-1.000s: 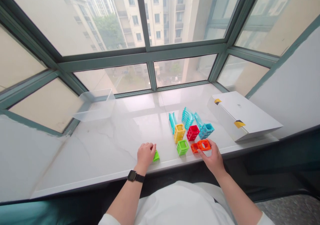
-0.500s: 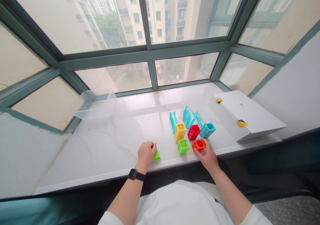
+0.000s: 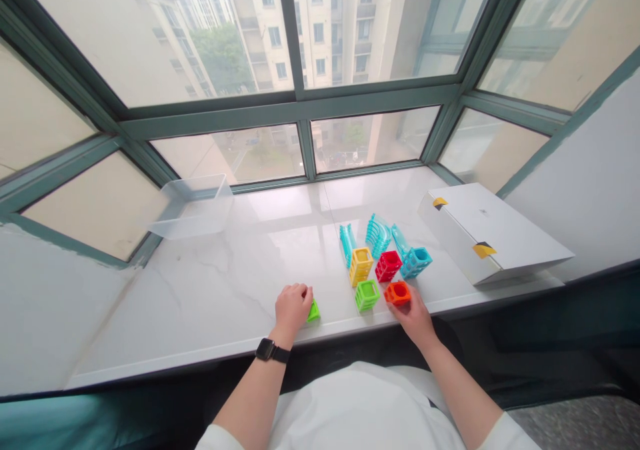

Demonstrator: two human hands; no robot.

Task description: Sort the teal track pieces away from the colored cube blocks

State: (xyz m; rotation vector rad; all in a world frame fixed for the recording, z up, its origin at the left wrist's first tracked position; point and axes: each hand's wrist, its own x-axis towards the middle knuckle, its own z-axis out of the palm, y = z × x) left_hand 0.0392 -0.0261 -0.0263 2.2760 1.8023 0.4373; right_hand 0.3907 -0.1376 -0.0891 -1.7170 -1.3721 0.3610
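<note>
Around the orange block (image 3: 395, 299), the right hand (image 3: 412, 313) curves inward.

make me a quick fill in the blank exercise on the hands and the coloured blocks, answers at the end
1. The right hand is touching a block coloured ____.
2. The left hand partly covers a small piece coloured ____.
3. Immediately left of the red block stands a tall block coloured ____.
4. The person wears a black watch on the ____ wrist.

Missing words: orange; green; yellow; left
</note>
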